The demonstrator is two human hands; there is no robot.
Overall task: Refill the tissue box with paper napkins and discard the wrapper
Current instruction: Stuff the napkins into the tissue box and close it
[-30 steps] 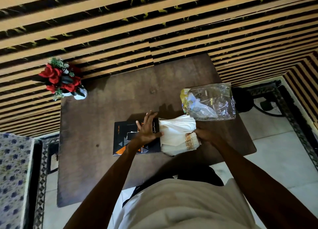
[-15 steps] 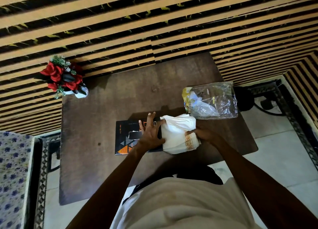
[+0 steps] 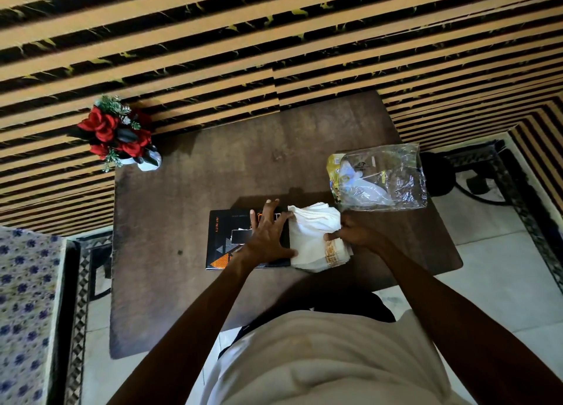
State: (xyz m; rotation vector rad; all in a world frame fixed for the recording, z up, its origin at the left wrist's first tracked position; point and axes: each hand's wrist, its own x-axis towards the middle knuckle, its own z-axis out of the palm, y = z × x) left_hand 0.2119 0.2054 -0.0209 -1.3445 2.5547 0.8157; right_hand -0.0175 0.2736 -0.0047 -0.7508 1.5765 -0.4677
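A black tissue box (image 3: 224, 241) with orange triangles lies flat on the brown table (image 3: 170, 282). My left hand (image 3: 266, 237) rests on its right half, fingers spread, touching the napkins. A stack of white paper napkins (image 3: 312, 232) with an orange printed edge sits at the box's right end. My right hand (image 3: 355, 235) grips the stack from the right side. The clear plastic wrapper (image 3: 380, 177), crumpled with a yellow printed end, lies on the table behind my right hand.
A white vase of red flowers (image 3: 118, 133) stands at the table's far left corner. A striped wall runs behind the table. A dark round object (image 3: 438, 173) sits on the floor to the right. A floral-covered seat (image 3: 21, 307) is at left.
The napkin stack has been pushed left against the box's right end and bunched up. My left hand slid slightly onto the box and against the napkins.
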